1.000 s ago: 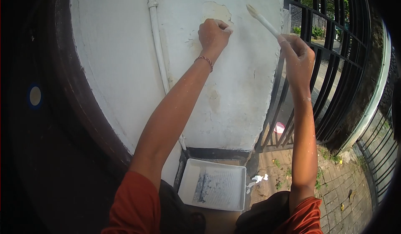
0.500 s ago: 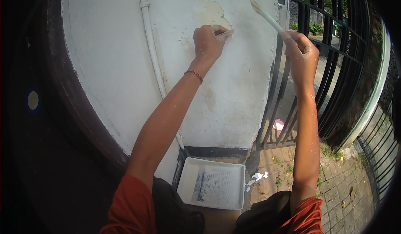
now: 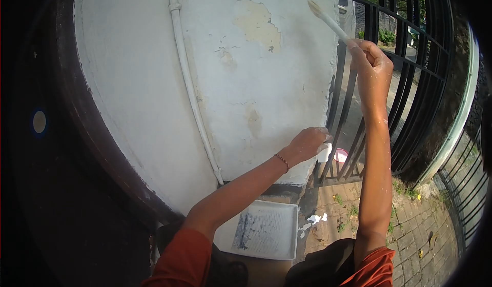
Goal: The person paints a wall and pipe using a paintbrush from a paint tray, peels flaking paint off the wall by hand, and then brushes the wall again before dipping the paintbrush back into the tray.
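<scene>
My right hand (image 3: 373,72) pinches the handle of a paintbrush (image 3: 330,23), its bristles pointing up and left beside the wall's right edge. Low at that same edge, my left hand (image 3: 310,142) has its fingers closed on a small white flake (image 3: 324,152), which hangs below the fingertips in front of the gate bars. The white wall (image 3: 277,118) has a bare cream patch (image 3: 260,24) with ragged, peeled edges. Smaller cracks and a stain show lower down.
A white paint tray (image 3: 269,230) lies at the wall's foot, partly behind my left arm. White flakes (image 3: 316,219) lie on the ground beside it. A pipe (image 3: 185,72) runs down the wall. A black gate (image 3: 410,77) stands right, with a pink container (image 3: 341,155) behind its bars.
My left hand has moved from the peeled patch down and right to the wall's lower edge with a white flake, uncovering the patch. My right hand and the brush have hardly moved.
</scene>
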### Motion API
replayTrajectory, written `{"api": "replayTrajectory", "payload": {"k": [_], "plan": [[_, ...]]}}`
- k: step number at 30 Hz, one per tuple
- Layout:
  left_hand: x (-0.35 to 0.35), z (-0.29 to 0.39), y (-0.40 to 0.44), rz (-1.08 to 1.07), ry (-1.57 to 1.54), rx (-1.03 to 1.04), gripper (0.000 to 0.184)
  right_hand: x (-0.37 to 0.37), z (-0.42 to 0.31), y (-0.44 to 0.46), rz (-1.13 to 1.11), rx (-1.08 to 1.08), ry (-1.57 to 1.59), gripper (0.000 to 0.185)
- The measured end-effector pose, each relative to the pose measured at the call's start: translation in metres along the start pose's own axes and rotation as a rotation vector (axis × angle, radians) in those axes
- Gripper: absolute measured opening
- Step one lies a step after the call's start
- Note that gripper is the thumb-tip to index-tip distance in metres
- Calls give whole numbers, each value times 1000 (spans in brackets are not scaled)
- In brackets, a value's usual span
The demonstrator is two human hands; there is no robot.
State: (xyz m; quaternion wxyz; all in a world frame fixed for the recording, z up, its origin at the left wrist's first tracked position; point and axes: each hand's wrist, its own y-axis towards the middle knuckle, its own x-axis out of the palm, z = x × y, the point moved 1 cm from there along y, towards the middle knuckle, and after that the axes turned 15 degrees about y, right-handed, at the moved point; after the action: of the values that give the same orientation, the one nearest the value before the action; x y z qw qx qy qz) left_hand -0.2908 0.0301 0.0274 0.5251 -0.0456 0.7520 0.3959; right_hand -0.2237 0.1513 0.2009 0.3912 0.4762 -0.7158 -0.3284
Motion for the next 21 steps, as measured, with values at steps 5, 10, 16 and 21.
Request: {"api": "replayTrajectory", "payload": {"k": [5,10,16,21], "plan": [[-39,-28,22,358,286,-107,46,-2,2,0,0,-8,22,27],[-128,-95,35,537,592,-334,64,-3,8,-3,22,17,13,27],[-142,-100,43,473,694,-341,75,2,22,-4,36,63,29,27],[-142,-91,55,690,520,-383,73,7,20,-5,22,39,54,26]]}}
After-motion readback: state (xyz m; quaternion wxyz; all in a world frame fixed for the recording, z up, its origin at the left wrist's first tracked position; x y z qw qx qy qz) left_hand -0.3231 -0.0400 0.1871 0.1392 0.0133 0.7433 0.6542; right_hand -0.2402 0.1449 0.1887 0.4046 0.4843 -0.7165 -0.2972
